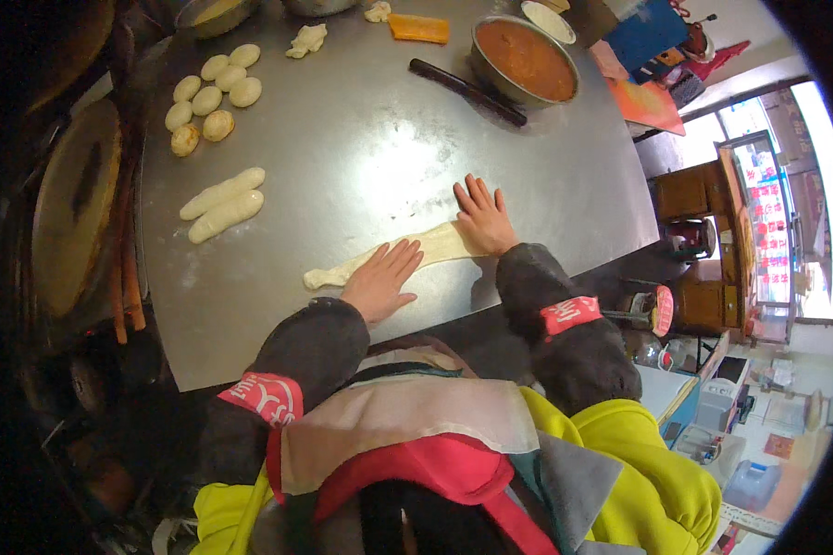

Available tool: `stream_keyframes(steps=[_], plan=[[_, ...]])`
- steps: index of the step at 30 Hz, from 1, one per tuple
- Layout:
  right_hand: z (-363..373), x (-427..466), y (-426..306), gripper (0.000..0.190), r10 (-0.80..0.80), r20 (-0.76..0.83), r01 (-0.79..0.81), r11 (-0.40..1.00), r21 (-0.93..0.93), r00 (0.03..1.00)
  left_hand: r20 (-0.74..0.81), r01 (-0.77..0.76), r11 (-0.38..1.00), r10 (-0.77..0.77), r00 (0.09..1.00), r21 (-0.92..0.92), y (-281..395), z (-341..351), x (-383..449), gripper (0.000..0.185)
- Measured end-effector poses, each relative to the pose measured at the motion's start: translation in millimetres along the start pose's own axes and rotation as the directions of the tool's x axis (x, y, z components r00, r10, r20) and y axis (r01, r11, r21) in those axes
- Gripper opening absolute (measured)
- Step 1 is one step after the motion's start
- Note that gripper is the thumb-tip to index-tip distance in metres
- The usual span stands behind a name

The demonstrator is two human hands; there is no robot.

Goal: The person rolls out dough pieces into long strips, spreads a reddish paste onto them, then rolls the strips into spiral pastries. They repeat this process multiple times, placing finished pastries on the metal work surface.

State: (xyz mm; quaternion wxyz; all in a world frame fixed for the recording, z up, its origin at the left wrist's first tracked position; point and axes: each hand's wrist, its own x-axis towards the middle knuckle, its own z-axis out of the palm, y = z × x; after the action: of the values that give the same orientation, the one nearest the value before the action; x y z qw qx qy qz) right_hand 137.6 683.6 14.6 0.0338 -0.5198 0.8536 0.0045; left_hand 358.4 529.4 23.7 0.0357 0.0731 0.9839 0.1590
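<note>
A long flattened strip of dough [437,246] lies across the metal worktop [319,146] before me. My left hand [383,277] rests flat on its middle-left part, fingers extended. Spread over the strip's right end is my right hand [484,220], palm down. The strip's narrow left tip sticks out past my left hand. Two dough rolls [223,205] lie side by side to the left. Beyond them is a group of several round dough balls [207,101], two of them browner than the others.
A dark rolling pin [468,91] lies beside a metal bowl of reddish-brown filling [525,61] at the far right. An orange scraper [419,29] and a dough scrap [307,41] are at the far side. A round griddle [76,208] stands left of the worktop.
</note>
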Motion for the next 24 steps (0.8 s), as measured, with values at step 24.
stream_keyframes(steps=[24], plan=[[-38,85,129,0.044,-0.128,-0.500,0.297,0.914,0.276,0.857,-0.013,0.204,0.979,-0.204,0.979,-0.028,70,16,123,0.073]])
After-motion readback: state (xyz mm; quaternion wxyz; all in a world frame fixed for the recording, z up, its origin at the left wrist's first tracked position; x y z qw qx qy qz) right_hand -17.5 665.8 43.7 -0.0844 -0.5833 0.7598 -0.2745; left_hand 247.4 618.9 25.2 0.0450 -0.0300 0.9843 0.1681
